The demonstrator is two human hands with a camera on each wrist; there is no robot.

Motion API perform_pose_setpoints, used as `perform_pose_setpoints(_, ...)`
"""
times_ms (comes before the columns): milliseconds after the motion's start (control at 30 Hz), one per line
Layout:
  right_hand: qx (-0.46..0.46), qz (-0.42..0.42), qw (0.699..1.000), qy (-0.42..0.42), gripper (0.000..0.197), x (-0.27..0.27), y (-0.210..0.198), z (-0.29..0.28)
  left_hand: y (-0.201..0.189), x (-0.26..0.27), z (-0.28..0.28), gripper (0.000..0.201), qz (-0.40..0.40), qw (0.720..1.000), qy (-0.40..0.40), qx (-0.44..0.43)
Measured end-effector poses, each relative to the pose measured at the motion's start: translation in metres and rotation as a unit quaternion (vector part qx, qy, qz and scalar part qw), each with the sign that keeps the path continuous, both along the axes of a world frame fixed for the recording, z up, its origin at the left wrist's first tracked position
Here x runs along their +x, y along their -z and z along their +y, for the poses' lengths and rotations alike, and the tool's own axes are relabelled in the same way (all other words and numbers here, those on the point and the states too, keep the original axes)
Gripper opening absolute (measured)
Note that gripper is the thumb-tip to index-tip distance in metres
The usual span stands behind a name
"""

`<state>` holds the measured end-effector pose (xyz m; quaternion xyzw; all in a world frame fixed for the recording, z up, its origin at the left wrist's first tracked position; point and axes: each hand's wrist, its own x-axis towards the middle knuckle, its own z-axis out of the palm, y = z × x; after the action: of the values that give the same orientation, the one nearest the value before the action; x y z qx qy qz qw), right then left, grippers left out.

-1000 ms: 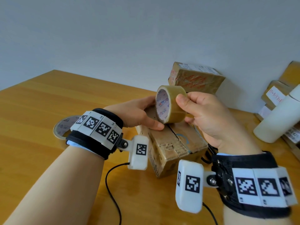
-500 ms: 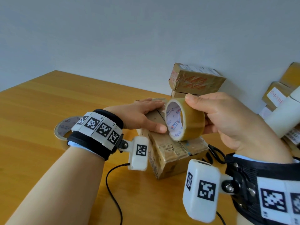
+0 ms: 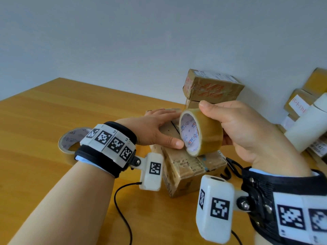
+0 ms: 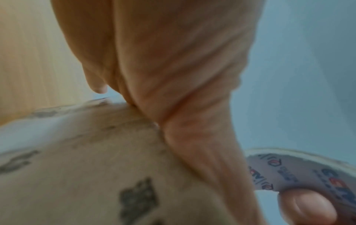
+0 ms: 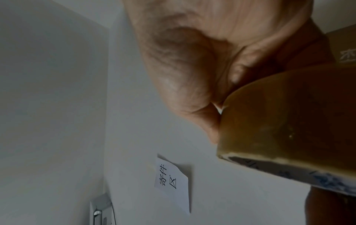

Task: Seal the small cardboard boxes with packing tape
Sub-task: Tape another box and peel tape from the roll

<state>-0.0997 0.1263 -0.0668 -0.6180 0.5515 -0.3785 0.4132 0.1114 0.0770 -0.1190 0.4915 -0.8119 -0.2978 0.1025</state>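
Note:
A small worn cardboard box [image 3: 184, 167] sits on the wooden table [image 3: 53, 121] in front of me. My left hand [image 3: 159, 129] lies flat on its top with straight fingers, the thumb tip touching the tape roll. My right hand [image 3: 235, 128] grips a brown packing tape roll [image 3: 201, 133] with a white printed core, held on edge over the box's top right part. In the left wrist view the box [image 4: 86, 167] fills the lower frame and the roll's core [image 4: 300, 175] shows at the right. The right wrist view shows the roll [image 5: 289, 121] under my fingers.
A second tape roll [image 3: 70, 142] lies flat on the table behind my left wrist. Taped boxes [image 3: 212, 87] are stacked by the wall, with more boxes [image 3: 300, 103] and a white cylinder [image 3: 307, 126] at the right. Black scissors handles [image 3: 231, 167] lie right of the box.
My right hand has brought the tape roll down and to the right, from above the box to its top. My left hand has flattened on the box top.

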Motion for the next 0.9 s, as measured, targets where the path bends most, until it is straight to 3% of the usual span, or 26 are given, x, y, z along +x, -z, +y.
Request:
perform_pose_setpoints(133,0.002,0.006,1.000,0.009,0.046,0.002,0.000,0.001,0.005,-0.001,0.000,0.102,-0.004,1.000,0.001,-0.022)
perform_pose_setpoints(300,0.010,-0.004,1.000,-0.006,0.044,0.000,-0.002,0.003,0.006,0.008,-0.002,0.126,0.028,0.999,0.038,0.001)
perform_pose_setpoints(500,0.026,-0.006,1.000,-0.007,0.040,-0.003,-0.003,0.004,-0.005,0.011,0.003,0.109,-0.005,0.996,0.074,0.052)
perform_pose_setpoints(667,0.027,0.011,1.000,0.004,0.043,-0.002,-0.004,0.006,-0.005,0.003,0.002,0.104,-0.035,0.997,0.067,0.030)
perform_pose_setpoints(733,0.024,0.016,0.999,0.012,0.048,-0.003,-0.003,0.006,-0.002,0.000,0.001,0.103,-0.044,0.997,0.063,0.008)
perform_pose_setpoints(833,0.005,0.050,0.999,0.008,0.076,-0.004,-0.004,0.007,0.005,-0.005,0.001,0.102,-0.051,0.997,0.050,-0.018)
perform_pose_setpoints(900,-0.008,0.055,0.998,-0.009,0.078,-0.005,-0.005,0.009,0.008,-0.009,0.001,0.100,-0.056,0.997,0.041,-0.033)
